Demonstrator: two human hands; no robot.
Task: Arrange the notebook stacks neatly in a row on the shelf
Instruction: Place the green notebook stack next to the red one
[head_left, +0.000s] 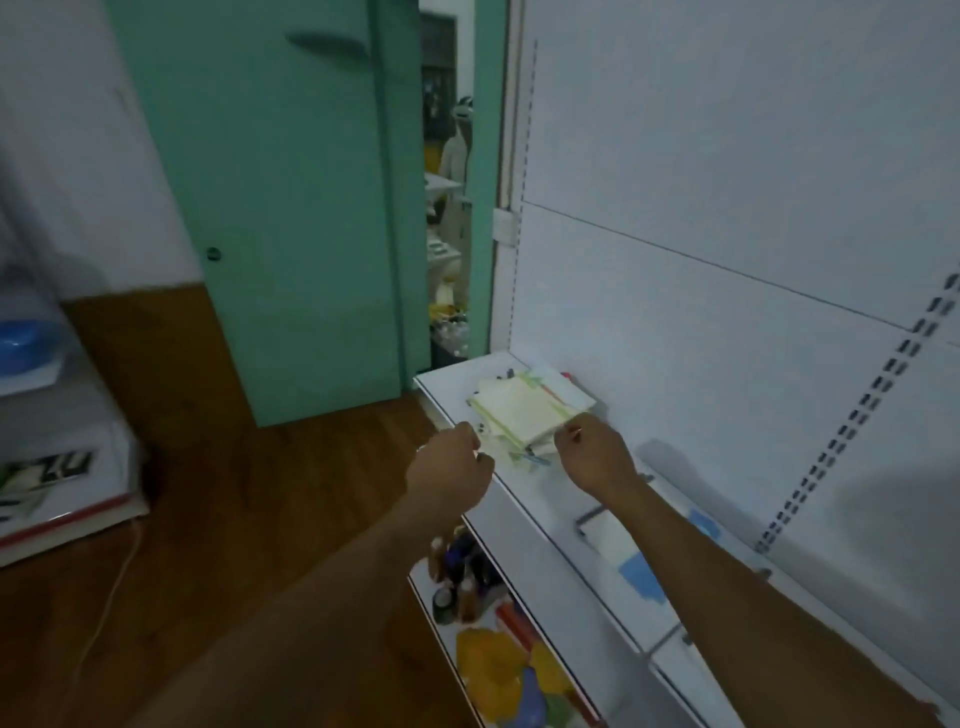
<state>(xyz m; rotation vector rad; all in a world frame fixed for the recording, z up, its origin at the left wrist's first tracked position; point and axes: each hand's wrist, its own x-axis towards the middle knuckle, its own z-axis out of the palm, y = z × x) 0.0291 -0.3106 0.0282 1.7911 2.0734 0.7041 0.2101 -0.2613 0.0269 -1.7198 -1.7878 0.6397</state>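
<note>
A loose, uneven stack of pale yellow and white notebooks (524, 410) lies at the far left end of the white shelf (524, 514). My left hand (452, 462) hovers at the shelf's front edge just left of the stack, its fingers curled; whether it touches a notebook is unclear. My right hand (597, 452) is at the stack's near right corner, fingers curled toward it, contact hidden. More notebooks with blue patches (631, 551) lie further along the shelf under my right forearm, partly hidden.
A lower shelf (441, 603) holds small bottles (462, 566) and colourful packets (509, 675). A green door (280, 208) stands ajar to the left over a wooden floor. A white perforated back panel (727, 260) rises behind the shelf. Another unit (67, 493) stands at far left.
</note>
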